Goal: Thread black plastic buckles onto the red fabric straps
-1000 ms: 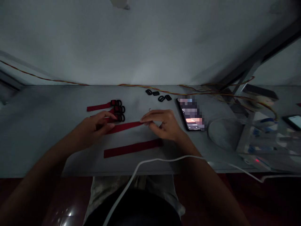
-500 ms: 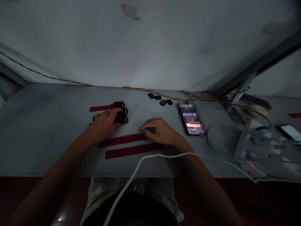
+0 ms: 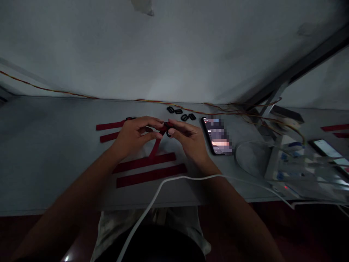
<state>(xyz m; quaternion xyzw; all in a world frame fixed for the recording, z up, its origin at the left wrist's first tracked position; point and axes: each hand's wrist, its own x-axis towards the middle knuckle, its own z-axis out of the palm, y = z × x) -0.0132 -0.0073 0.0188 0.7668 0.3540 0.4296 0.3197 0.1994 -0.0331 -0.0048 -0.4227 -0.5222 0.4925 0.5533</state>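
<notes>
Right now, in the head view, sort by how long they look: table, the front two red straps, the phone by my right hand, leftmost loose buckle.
1. Table
2. Front strap and the strap behind it: too alike to rank, one being nearer the camera
3. Phone
4. Loose buckle

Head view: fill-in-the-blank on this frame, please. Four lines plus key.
1. The left hand and right hand hold a buckled strap whose colour is ____.
2. Beyond the hands, ____ loose black buckle pieces lie on the table.
3. The phone lies to the ____ of the right hand.
4. Between the hands and the table's near edge, ____ separate flat straps lie side by side.

Missing words: red; four; right; two.
</notes>
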